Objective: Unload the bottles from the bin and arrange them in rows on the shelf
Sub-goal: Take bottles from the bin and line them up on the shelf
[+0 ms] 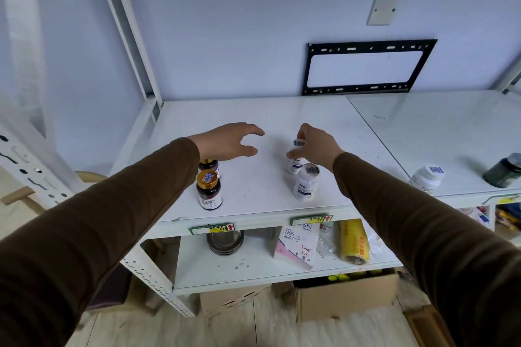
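Bottles are standing on the white shelf [253,110], and we are wrapping our right hand [315,146] around one white bottle [294,160], fingers closed on its cap and side. Just nearer us than that grip, a second white bottle [306,182] is standing upright. Our left hand [228,142] is hovering with fingers spread, holding nothing, two gold-capped dark bottles [209,190] just below its wrist.
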